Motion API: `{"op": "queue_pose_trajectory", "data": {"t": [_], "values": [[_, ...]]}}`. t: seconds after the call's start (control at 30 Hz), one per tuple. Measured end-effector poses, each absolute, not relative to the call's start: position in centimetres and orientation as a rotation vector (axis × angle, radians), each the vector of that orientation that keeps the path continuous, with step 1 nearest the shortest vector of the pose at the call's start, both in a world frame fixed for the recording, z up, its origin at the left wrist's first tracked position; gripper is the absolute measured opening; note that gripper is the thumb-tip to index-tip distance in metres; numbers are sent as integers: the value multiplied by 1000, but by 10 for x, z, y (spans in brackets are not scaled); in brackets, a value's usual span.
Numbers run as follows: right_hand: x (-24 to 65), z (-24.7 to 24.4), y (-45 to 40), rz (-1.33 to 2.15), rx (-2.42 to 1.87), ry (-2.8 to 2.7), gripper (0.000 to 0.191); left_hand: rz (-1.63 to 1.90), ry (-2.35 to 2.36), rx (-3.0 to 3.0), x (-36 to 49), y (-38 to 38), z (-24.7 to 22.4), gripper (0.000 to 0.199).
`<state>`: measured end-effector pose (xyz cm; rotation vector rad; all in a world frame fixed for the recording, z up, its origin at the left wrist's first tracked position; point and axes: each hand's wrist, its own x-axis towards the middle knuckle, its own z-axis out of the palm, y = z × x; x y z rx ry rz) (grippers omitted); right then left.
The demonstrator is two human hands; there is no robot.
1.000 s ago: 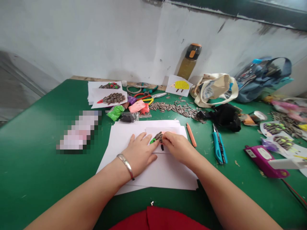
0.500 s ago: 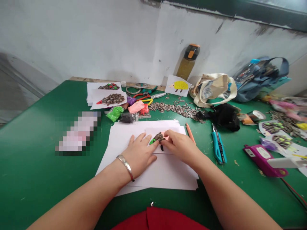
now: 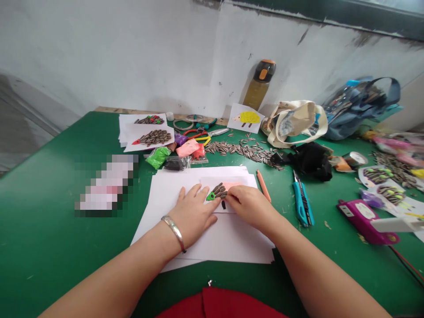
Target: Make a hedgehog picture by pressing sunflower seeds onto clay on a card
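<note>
My left hand [image 3: 195, 210] lies flat with fingers spread on a small white card [image 3: 207, 180], its index fingertip beside a cluster of sunflower seeds [image 3: 218, 191]. At the cluster's left end is a green clay head [image 3: 210, 196], and a short black clay piece [image 3: 223, 205] sits below. Pink colouring [image 3: 233, 186] shows on the card right of the seeds. The thumb and fingers of my right hand [image 3: 250, 204] are pinched together at the cluster's right end, on a sunflower seed mostly covered by the fingertips. Under the card lies a stack of white paper [image 3: 225, 240].
An orange marker [image 3: 263, 185] and a blue utility knife [image 3: 302, 201] lie to the right. Loose seeds [image 3: 247, 151], clay packets [image 3: 187, 150] and scissors [image 3: 217, 132] are behind the paper. Finished seed cards [image 3: 155, 136] stand back left, a purple glue gun [image 3: 366, 221] far right.
My right hand has shifted slightly, its fingers drawing closer together against the seeds, and more of the pink area shows. My left hand stays in place.
</note>
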<state>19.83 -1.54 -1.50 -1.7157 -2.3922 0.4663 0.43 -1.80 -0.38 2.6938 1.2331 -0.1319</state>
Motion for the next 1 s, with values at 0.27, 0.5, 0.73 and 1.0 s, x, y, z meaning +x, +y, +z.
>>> {"op": "queue_pose_trajectory", "data": {"t": [0.27, 0.5, 0.73, 1.0], "values": [[199, -13, -16, 484, -1707, -2390, 28, -163, 1246, 2679, 5, -19, 0, 43], [207, -4, -20, 462, -1753, -2316, 33, -126, 1203, 2671, 0, -19, 0, 48], [207, 0, -23, 441, -1741, -2367, 32, -110, 1218, 2694, 1, -18, -5, 45], [202, 1, -24, 484, -1717, -2409, 31, -165, 1251, 2674, 6, -19, -3, 44]]}}
